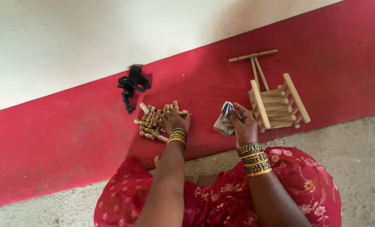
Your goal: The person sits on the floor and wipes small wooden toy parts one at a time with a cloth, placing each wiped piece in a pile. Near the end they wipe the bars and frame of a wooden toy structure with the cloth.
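My left hand (172,120) rests palm down on a pile of small turned wooden pegs (150,122) lying on the red floor; whether its fingers grip one is hidden. My right hand (244,126) holds a crumpled grey cloth (224,121) pinched between its fingers, just left of a small wooden toy swing seat (278,103) with slatted sides and a T-shaped hanger bar (254,56). Both wrists carry stacks of gold and dark bangles.
A black strap with a clip (130,86) lies by the white wall (91,38). The red painted strip (48,143) meets grey rough floor (364,159) on my side. My lap is covered with red flowered cloth (221,201).
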Demonstrator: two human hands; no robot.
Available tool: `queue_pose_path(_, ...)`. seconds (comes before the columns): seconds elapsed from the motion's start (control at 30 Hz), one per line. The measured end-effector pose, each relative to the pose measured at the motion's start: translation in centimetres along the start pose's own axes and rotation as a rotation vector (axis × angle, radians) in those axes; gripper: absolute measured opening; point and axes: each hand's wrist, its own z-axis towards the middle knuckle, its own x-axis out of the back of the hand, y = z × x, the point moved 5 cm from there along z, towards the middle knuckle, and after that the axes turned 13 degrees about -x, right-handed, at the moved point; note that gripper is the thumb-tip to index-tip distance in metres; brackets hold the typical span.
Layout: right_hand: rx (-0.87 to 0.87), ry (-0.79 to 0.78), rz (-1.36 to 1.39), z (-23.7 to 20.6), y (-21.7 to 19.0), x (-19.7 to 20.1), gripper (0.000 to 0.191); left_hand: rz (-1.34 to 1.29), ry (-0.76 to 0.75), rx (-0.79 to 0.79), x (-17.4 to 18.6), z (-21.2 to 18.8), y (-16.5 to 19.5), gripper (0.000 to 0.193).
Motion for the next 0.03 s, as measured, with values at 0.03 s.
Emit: queue_pose_path(0.03,0.019,-0.033,0.035,0.13,0.05,-0.06,0.048,0.010,-0.026,0.002,-0.07,0.12,0.12,0.102)
